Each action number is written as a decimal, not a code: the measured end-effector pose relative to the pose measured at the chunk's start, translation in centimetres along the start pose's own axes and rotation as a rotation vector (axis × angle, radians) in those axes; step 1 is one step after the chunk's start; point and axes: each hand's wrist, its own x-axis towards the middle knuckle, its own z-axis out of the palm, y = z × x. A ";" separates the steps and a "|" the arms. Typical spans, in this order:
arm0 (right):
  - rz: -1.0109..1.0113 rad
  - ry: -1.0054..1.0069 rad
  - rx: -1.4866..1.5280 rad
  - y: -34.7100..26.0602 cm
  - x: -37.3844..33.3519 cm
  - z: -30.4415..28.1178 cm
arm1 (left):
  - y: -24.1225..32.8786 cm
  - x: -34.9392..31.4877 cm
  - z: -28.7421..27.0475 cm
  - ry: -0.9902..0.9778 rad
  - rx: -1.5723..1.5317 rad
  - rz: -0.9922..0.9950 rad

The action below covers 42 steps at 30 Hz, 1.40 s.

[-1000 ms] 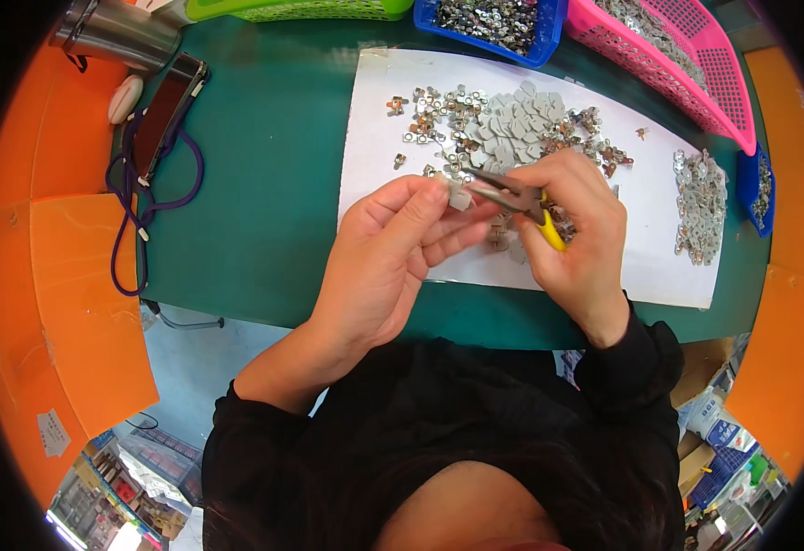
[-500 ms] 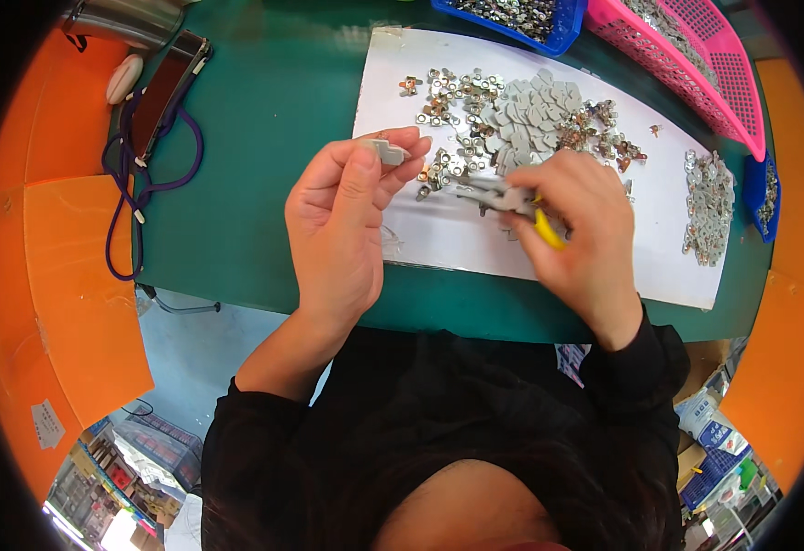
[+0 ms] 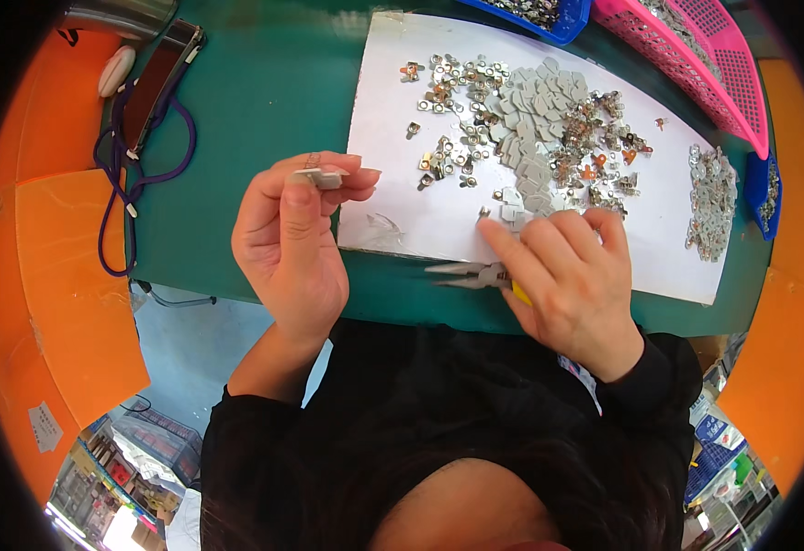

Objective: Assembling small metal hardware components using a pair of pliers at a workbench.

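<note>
Looked like a small-parts workshop, to judge by the green bench, the metal clips and flat grey pieces piled on a white board, the pliers, and the pink basket and blue bin holding small parts. Was flanked by orange panels, with a blue crate and stored goods lower down.

The green table carries a white board partly under the right hand, a pink basket beyond, and a dark flat device left of the left hand.
</note>
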 end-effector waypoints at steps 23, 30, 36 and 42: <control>0.155 0.590 0.354 1.2 0.1 1.1 | 1.5 -1.5 4.7 -0.201 -0.610 -0.891; 0.177 0.472 0.460 2.0 0.8 1.5 | 0.8 -0.9 5.2 -0.113 -0.619 -0.930; 0.441 0.485 0.775 1.8 1.5 1.1 | 0.1 -0.7 6.1 -0.185 -0.702 -0.793; 0.423 0.492 0.716 1.7 1.3 1.8 | -0.7 -1.5 6.0 -0.243 -0.435 -0.633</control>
